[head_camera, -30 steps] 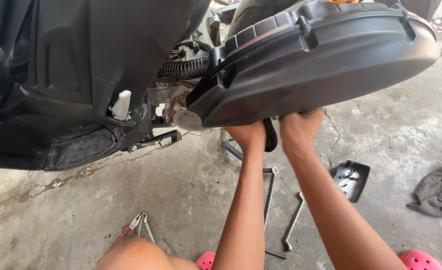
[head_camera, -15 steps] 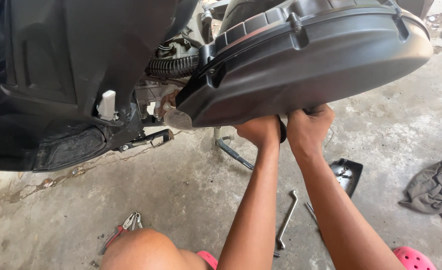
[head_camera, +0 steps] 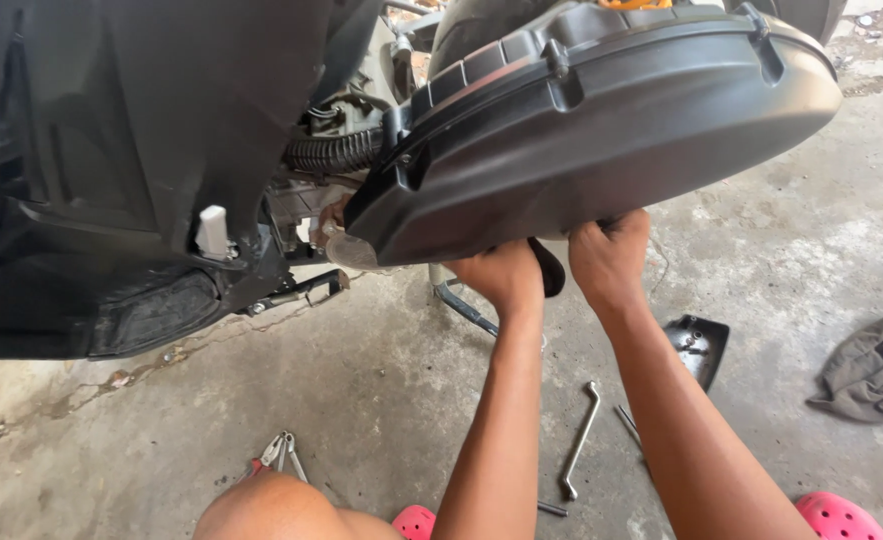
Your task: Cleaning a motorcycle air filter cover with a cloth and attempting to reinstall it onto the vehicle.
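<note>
A big black plastic cover (head_camera: 601,140) hangs from the side of a scooter, above the concrete floor. Both my hands reach up under its lower edge. My left hand (head_camera: 506,275) is curled around a black handle (head_camera: 549,268) of a tool just below the cover. My right hand (head_camera: 609,258) presses against the underside of the cover beside it, fingers tucked out of sight behind the rim. What the tool's tip touches is hidden by the cover.
The scooter's black body panels (head_camera: 121,170) and a ribbed hose (head_camera: 331,152) fill the left. On the floor lie a bent metal wrench (head_camera: 579,440), pliers (head_camera: 276,455), a small black tray (head_camera: 699,345) and a grey rag (head_camera: 876,370). My knee (head_camera: 271,510) and pink sandals (head_camera: 836,515) are at the bottom.
The view has shifted slightly; the cover now sits a little higher and further right in view. Both hands stay under its lower edge, in the same grip.
</note>
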